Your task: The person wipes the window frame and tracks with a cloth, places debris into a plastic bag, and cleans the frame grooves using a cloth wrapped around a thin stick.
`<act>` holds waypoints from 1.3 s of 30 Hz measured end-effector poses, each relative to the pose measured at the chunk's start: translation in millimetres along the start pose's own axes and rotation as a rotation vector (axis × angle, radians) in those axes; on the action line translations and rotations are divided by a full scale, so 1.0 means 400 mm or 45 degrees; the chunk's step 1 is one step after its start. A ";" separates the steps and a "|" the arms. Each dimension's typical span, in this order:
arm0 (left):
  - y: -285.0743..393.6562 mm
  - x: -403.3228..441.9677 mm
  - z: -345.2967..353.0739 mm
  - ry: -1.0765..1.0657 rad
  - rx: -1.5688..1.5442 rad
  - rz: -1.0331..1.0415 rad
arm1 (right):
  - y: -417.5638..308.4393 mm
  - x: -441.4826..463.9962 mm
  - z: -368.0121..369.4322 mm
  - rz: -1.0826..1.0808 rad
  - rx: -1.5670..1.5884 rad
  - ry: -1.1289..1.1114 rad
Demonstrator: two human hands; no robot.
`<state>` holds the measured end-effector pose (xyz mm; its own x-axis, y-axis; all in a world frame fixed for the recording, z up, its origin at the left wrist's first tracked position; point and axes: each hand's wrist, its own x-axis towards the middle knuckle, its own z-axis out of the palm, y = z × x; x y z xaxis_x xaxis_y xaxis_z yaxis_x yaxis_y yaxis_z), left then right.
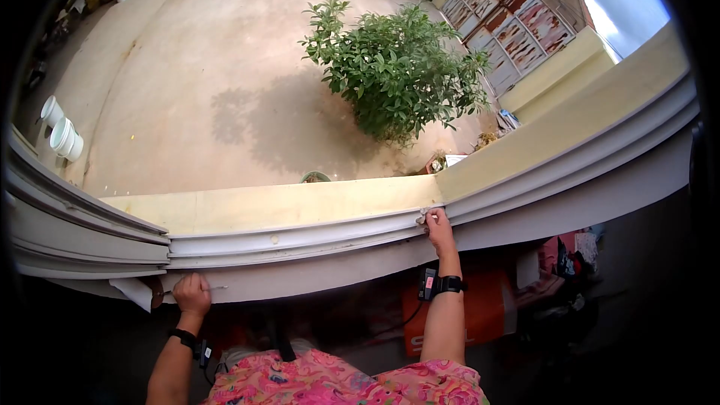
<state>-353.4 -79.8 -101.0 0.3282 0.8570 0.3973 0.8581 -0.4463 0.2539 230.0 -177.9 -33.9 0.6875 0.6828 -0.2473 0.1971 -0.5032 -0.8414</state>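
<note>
My left hand (193, 294) is closed in a fist at the inner edge of the windowsill (262, 285), on the left. A thin rod-like tool (219, 287) pokes out of this fist to the right; its kind I cannot make out. My right hand (437, 228) pinches a small crumpled greyish-white wad (422, 217), maybe paper or cloth. That wad is at the right end of the white window track (330, 234), by the corner of the frame. A pale spot marks the track left of its middle.
Beside my left fist, a white sheet (133, 292) hangs over the sill. Sliding frames (90, 232) rise at the left. Outside are a leafy bush (397, 67), white buckets (66, 139) and a rusty gate (510, 19). An orange box (484, 304) lies below the sill.
</note>
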 end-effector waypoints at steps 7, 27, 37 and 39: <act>0.000 0.000 -0.001 -0.005 0.048 0.003 | 0.001 0.054 -0.023 -0.266 -1.272 0.537; 0.009 0.005 0.014 0.102 -0.038 -0.034 | -0.290 -0.273 0.623 -0.345 -1.113 -0.149; -0.008 -0.012 -0.115 0.032 -0.515 -0.137 | -0.447 -0.447 1.030 -0.751 -0.684 -0.832; -0.018 -0.017 -0.170 0.089 -0.606 -0.121 | -0.462 -0.462 1.073 -0.787 -0.628 -0.925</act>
<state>-388.7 -99.9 -45.7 0.2162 0.8875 0.4069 0.6015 -0.4494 0.6605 -233.4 16.5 -39.0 -0.1762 0.9621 -0.2083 0.7407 -0.0098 -0.6718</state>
